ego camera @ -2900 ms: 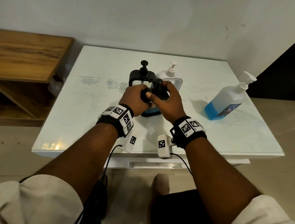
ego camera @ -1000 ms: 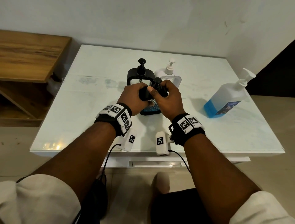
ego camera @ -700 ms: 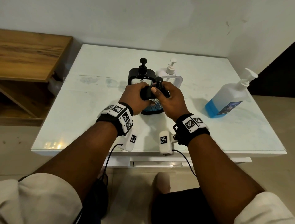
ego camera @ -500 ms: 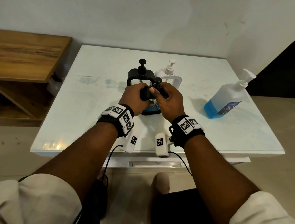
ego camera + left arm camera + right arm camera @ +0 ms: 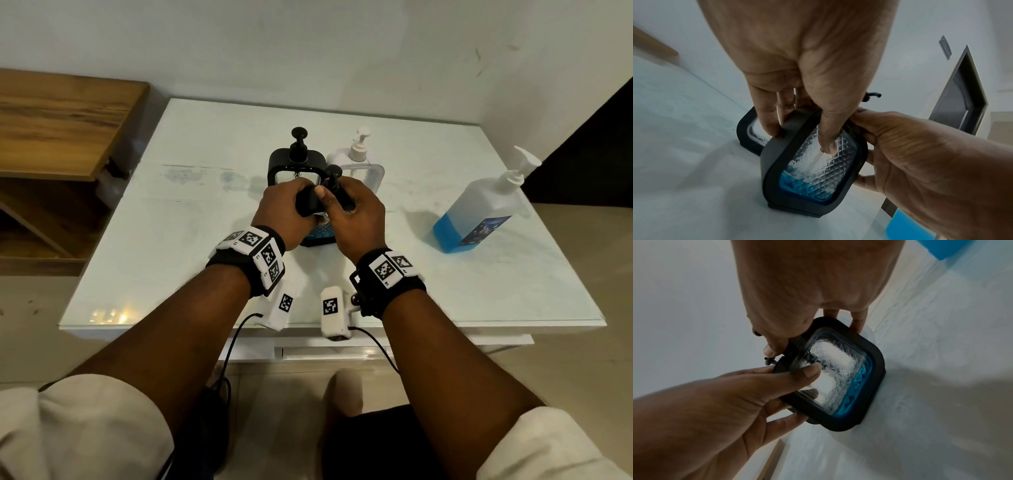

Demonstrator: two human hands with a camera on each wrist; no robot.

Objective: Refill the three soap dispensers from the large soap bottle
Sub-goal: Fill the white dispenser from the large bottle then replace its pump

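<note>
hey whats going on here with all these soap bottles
A person is working on the nearest black dispenser, which stands on the white table. The left hand holds its body, thumb pressed on the clear patterned front, while the right hand grips its top around the pump. It holds only a little blue soap at the bottom. Behind it stand another black dispenser and a white one. The large bottle stands untouched to the right, partly filled with blue soap.

Matt black-framed dispenser (image 5: 813,164) with clear diamond-textured panel; glossy white tabletop (image 5: 171,240); grained wooden shelf (image 5: 61,116)
</note>
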